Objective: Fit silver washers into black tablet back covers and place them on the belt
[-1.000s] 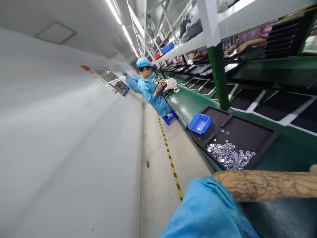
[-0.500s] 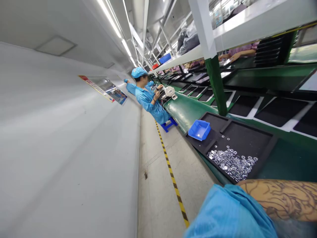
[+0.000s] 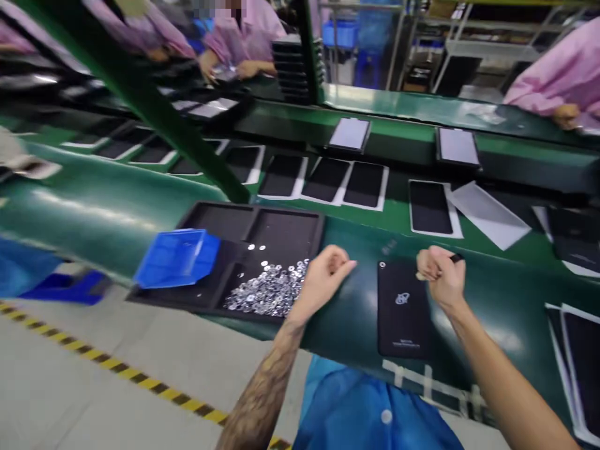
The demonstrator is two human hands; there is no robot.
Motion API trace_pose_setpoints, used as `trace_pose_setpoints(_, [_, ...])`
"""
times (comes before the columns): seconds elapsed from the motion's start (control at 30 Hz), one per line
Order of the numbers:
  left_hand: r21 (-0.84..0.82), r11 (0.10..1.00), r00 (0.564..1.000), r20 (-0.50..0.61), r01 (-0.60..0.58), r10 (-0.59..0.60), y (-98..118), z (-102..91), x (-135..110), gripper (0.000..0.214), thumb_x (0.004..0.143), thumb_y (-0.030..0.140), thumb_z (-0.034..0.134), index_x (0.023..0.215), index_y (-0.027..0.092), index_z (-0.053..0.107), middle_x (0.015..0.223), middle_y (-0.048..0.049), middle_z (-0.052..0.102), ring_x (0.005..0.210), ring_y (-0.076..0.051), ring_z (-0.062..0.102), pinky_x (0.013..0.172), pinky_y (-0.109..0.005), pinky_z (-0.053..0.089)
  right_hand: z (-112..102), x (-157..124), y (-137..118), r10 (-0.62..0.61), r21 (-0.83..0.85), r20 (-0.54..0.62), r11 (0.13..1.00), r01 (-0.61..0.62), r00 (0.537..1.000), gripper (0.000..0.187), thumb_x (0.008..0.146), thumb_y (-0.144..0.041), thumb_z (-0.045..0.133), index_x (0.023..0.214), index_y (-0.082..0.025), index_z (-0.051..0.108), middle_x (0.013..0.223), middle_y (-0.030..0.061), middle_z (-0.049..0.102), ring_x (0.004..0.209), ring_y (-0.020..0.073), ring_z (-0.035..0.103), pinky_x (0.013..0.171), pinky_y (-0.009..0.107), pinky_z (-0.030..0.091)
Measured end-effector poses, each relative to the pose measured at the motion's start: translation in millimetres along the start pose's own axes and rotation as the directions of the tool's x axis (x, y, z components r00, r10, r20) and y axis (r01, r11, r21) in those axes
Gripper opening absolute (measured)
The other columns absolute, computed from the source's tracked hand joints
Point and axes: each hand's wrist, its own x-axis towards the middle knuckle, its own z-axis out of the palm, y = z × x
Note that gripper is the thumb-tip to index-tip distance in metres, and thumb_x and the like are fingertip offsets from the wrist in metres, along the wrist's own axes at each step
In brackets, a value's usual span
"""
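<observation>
My left hand rests on the green bench with its fingers curled in a loose fist, right beside a heap of small silver washers in a black tray. What it holds, if anything, is hidden. My right hand is closed around a thin dark tool whose tip sticks out to the right. Between the two hands a black tablet back cover lies flat on the bench, with a logo at its middle.
A blue plastic bin sits tilted on the tray's left end. Black panels lie in rows on the green conveyor. A green post slants up left. People in pink coats work across the line. Yellow-black floor tape runs below.
The view has swung from looking left down the aisle to facing the bench. Both hands are now in sight over the bench; before, only my tattooed left forearm showed.
</observation>
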Motion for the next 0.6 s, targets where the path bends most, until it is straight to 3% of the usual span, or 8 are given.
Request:
trace_pose_setpoints(0.07, [0.046,0.998,0.986,-0.162,0.042,-0.034,-12,-41.2,-24,0.024,0.106,0.045,0.067,0.101,0.022,0.061,0.092,-0.0018,0.062,0.084,-0.019,0.062,0.085,-0.035,0.055,23,6,0,0.049,0.274,0.058,0.960,-0.063,0.997,0.063,0.104,-0.048,0.066,0.057,-0.024,0.031,0.050,-0.0052,0.028,0.046,0.0109,0.024,0.044,0.026,0.023])
trace_pose_setpoints(0.13, [0.179,0.980,0.957,-0.288,0.083,-0.028,-27,-76.1,-43,0.026,0.103,0.048,0.068,0.104,0.022,0.065,0.100,-0.0055,0.066,0.096,-0.025,0.063,0.099,-0.044,0.052,44,13,5,0.048,0.353,0.082,0.933,-0.074,0.995,0.064,0.102,-0.046,0.069,0.056,-0.024,0.031,0.049,-0.0055,0.027,0.045,0.0104,0.024,0.045,0.026,0.022])
trace_pose_setpoints(0.2, [0.425,0.899,0.946,-0.322,0.106,0.041,-44,-95.4,-56,0.032,0.104,0.052,0.064,0.113,0.022,0.070,0.114,-0.0110,0.070,0.115,-0.033,0.063,0.112,-0.054,0.047,59,19,13,0.025,0.348,0.084,0.936,-0.053,0.996,0.066,0.103,-0.049,0.069,0.054,-0.023,0.032,0.049,-0.0049,0.029,0.045,0.0105,0.026,0.047,0.027,0.022])
trace_pose_setpoints(0.27, [0.585,0.802,0.952,-0.295,0.119,0.075,-59,-99.3,-65,0.042,0.108,0.056,0.057,0.128,0.020,0.070,0.133,-0.0172,0.066,0.132,-0.039,0.058,0.120,-0.061,0.043,67,24,22,-0.003,0.308,0.096,0.951,-0.027,0.995,0.067,0.104,-0.050,0.068,0.053,-0.023,0.034,0.049,-0.0039,0.031,0.046,0.0107,0.028,0.049,0.029,0.021])
trace_pose_setpoints(0.37, [0.647,0.751,0.970,-0.241,0.130,0.040,-73,-89.9,-73,0.051,0.113,0.054,0.047,0.146,0.019,0.062,0.155,-0.0216,0.055,0.148,-0.043,0.049,0.128,-0.068,0.036,73,29,35,-0.022,0.231,0.141,0.973,-0.011,0.990,0.068,0.107,-0.049,0.066,0.053,-0.022,0.035,0.050,-0.0027,0.033,0.048,0.0110,0.029,0.052,0.031,0.020])
trace_pose_setpoints(0.47, [0.680,0.722,0.979,-0.201,0.126,0.019,-73,-80.8,-77,0.050,0.115,0.051,0.043,0.152,0.022,0.059,0.161,-0.0189,0.054,0.153,-0.043,0.046,0.133,-0.072,0.028,75,28,44,0.009,0.190,0.180,0.981,-0.044,0.984,0.068,0.109,-0.049,0.064,0.054,-0.023,0.034,0.051,-0.0027,0.033,0.049,0.0114,0.028,0.054,0.032,0.020])
trace_pose_setpoints(0.6, [0.706,0.697,0.981,-0.191,0.126,0.017,-65,-80.0,-75,0.048,0.115,0.049,0.043,0.147,0.020,0.064,0.158,-0.0202,0.058,0.147,-0.043,0.051,0.128,-0.069,0.038,77,20,54,0.039,0.187,0.175,0.980,-0.072,0.984,0.068,0.111,-0.050,0.061,0.056,-0.023,0.032,0.051,-0.0031,0.031,0.050,0.0116,0.027,0.055,0.033,0.019])
